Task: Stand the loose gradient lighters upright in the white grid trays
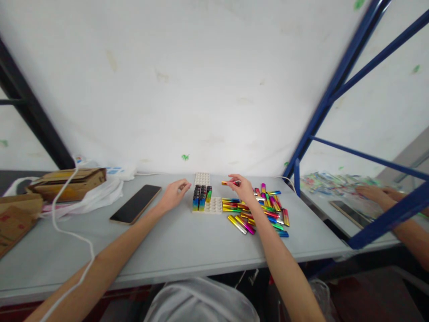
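We see upright lighters [202, 197] filling the left of the white tray [213, 206] at frame centre, bare holes beside them, a loose pile [273, 214] remaining centre-right, our right hand [241, 187] pinching one shiny lighter [224, 183], our left hand's [176, 193] grip unclear.

Grey table [187, 243]: phone [136, 205], white tray [213, 206], loose metallic cylinders [271, 214], probably plastic bag [112, 190].

Your smooth grey desk [187, 246] carries glossy, metallic-looking multicoloured tubes [271, 213] toward its right edge and a matt brown cardboard box [75, 187] near its back left corner.
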A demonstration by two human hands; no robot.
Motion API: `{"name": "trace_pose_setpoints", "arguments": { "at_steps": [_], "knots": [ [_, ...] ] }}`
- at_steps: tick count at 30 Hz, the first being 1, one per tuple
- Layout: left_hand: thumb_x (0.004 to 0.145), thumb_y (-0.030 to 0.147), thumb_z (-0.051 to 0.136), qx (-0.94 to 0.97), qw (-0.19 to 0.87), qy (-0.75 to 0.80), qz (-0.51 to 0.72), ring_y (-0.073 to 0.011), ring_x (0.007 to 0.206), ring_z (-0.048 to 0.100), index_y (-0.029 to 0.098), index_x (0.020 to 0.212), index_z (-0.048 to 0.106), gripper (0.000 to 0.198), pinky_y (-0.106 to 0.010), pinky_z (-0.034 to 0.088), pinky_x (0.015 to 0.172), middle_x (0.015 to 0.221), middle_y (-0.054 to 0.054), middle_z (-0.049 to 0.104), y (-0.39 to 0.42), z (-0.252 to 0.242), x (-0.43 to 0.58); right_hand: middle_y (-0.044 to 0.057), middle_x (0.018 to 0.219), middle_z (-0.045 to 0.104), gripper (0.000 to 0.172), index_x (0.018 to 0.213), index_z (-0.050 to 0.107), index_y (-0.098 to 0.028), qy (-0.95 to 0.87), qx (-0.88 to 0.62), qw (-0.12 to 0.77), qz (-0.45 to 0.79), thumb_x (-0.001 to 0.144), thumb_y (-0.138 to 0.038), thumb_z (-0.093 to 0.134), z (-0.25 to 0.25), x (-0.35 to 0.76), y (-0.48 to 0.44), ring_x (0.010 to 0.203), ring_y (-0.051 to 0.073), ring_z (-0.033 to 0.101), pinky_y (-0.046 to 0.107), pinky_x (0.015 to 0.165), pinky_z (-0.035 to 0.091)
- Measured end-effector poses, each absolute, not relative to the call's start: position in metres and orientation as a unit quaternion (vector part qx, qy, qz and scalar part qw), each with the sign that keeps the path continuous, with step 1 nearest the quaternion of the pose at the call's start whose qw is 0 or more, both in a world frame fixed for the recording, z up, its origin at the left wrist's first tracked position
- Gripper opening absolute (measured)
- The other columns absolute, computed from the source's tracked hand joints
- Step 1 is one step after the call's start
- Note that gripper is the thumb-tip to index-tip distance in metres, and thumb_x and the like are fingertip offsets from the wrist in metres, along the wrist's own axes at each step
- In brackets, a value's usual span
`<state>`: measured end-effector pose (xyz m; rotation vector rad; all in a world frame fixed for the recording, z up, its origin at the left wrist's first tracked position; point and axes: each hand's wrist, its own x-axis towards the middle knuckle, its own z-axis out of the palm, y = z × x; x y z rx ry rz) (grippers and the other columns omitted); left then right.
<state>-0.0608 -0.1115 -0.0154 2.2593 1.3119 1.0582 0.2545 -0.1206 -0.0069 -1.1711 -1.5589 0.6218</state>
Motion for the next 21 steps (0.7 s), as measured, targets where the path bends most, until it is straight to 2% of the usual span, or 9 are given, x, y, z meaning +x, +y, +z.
{"name": "trace_pose_setpoints", "arguments": {
  "at_steps": [4,8,11,14,16,18,19,20,21],
  "knots": [
    [0.098,0.061,0.038,0.805,0.144,0.458,0.350,-0.0209,0.074,0.055,0.022,0.072,0.053,0.049,-0.030,0.042,0.073,0.075,-0.004,0.065,-0.112,-0.015,-0.060,0.002,0.085,0.071,0.044,0.096,0.072,-0.020,-0.545,-0.412,0.599,0.417,0.067,-0.050,0.086,-0.009,0.236,-0.122,0.078,0.017,0.066,0.032,0.078,0.054],
    [0.097,0.059,0.038,0.812,0.116,0.465,0.333,-0.0161,0.062,0.041,0.023,0.061,0.039,0.051,-0.030,0.030,0.063,0.059,0.001,0.045,-0.109,-0.021,-0.059,0.003,0.090,0.071,0.041,0.093,0.075,-0.020,-0.524,-0.377,0.593,0.480,0.071,-0.054,0.084,-0.006,0.223,-0.130,0.086,0.018,0.064,0.030,0.081,0.053],
    [0.095,0.064,0.041,0.794,0.107,0.494,0.338,-0.0133,0.057,0.032,0.022,0.056,0.032,0.058,-0.030,0.023,0.060,0.053,0.003,0.031,-0.108,-0.024,-0.060,0.001,0.082,0.067,0.045,0.095,0.075,-0.021,-0.543,-0.386,0.566,0.486,0.079,-0.063,0.075,-0.003,0.218,-0.136,0.079,0.017,0.062,0.029,0.075,0.053],
    [0.094,0.067,0.042,0.758,0.120,0.528,0.365,-0.0136,0.054,0.038,0.021,0.053,0.043,0.061,-0.029,0.028,0.059,0.049,0.002,0.039,-0.109,-0.018,-0.063,0.000,0.081,0.065,0.048,0.097,0.071,-0.021,-0.555,-0.392,0.536,0.501,0.082,-0.067,0.070,-0.002,0.212,-0.140,0.068,0.015,0.062,0.029,0.068,0.053],
    [0.096,0.064,0.042,0.734,0.151,0.529,0.398,-0.0149,0.054,0.047,0.018,0.066,0.062,0.058,-0.028,0.036,0.058,0.055,-0.001,0.055,-0.112,-0.005,-0.065,0.000,0.084,0.066,0.049,0.097,0.068,-0.021,-0.564,-0.389,0.529,0.500,0.082,-0.067,0.069,-0.003,0.208,-0.141,0.063,0.014,0.060,0.028,0.062,0.050],
    [0.098,0.060,0.043,0.719,0.178,0.499,0.450,-0.0143,0.056,0.052,0.015,0.096,0.072,0.053,-0.026,0.041,0.056,0.071,-0.003,0.068,-0.121,0.015,-0.066,-0.001,0.079,0.064,0.049,0.096,0.066,-0.020,-0.574,-0.386,0.528,0.492,0.081,-0.067,0.069,-0.004,0.205,-0.141,0.057,0.011,0.055,0.026,0.055,0.044],
    [0.099,0.059,0.045,0.715,0.188,0.474,0.478,-0.0132,0.055,0.053,0.016,0.117,0.070,0.052,-0.025,0.043,0.054,0.082,-0.004,0.071,-0.129,0.026,-0.064,-0.003,0.073,0.060,0.050,0.095,0.065,-0.020,-0.574,-0.385,0.529,0.492,0.081,-0.067,0.069,-0.004,0.205,-0.141,0.053,0.010,0.050,0.024,0.051,0.039],
    [0.100,0.057,0.048,0.713,0.186,0.453,0.502,-0.0130,0.058,0.055,0.018,0.129,0.066,0.052,-0.024,0.045,0.053,0.090,-0.004,0.072,-0.141,0.037,-0.062,-0.005,0.066,0.054,0.050,0.093,0.063,-0.020,-0.570,-0.386,0.530,0.495,0.080,-0.068,0.069,-0.005,0.204,-0.141,0.051,0.009,0.044,0.023,0.049,0.034],
    [0.100,0.055,0.052,0.708,0.171,0.435,0.530,-0.0137,0.063,0.060,0.018,0.130,0.065,0.049,-0.023,0.048,0.055,0.093,-0.005,0.072,-0.158,0.049,-0.059,-0.008,0.061,0.046,0.050,0.092,0.062,-0.020,-0.562,-0.391,0.531,0.500,0.080,-0.068,0.069,-0.005,0.204,-0.140,0.048,0.009,0.038,0.023,0.047,0.029]
  ]
}}
